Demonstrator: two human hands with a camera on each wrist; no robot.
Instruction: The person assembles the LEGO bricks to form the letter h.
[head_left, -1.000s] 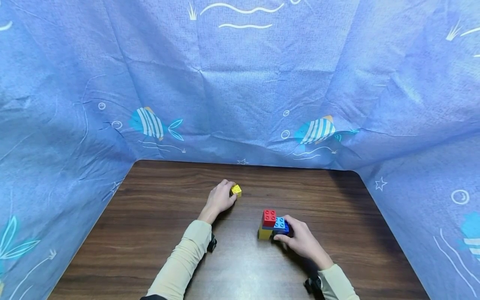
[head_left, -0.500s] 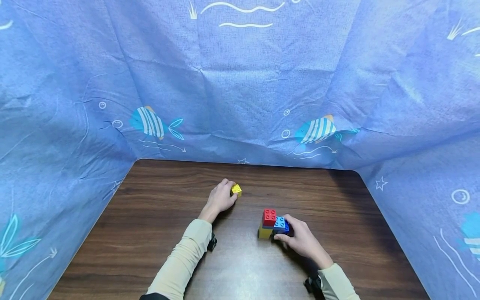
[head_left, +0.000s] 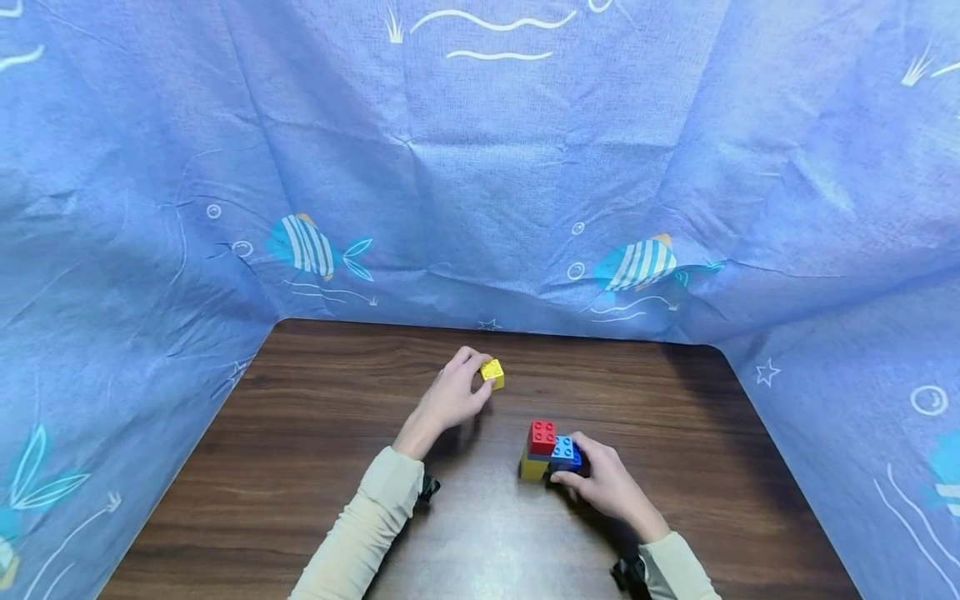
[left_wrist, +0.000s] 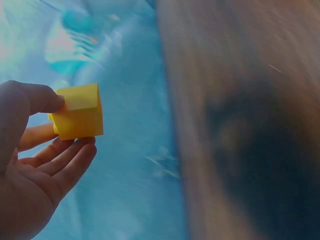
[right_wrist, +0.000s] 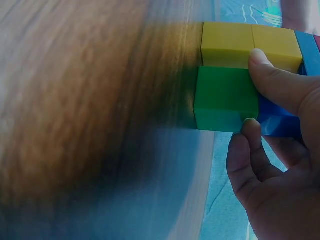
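My left hand pinches a small yellow toy brick between thumb and fingers, toward the back of the table. In the left wrist view its smooth sides show and the studs face the palm. My right hand grips the side of a brick structure standing on the table. A red brick tops it, beside a light blue brick. Two stacked yellow bricks form one leg. A green brick stands beside them under a dark blue brick, partly covered by my fingers.
The wooden table carries the structure near its middle. A blue cloth printed with fish hangs behind the table and along both sides. Black wrist cameras sit on both wrists.
My left hand has moved right and slightly away with the yellow brick, which looks lifted from the table. My right hand stays on the structure.
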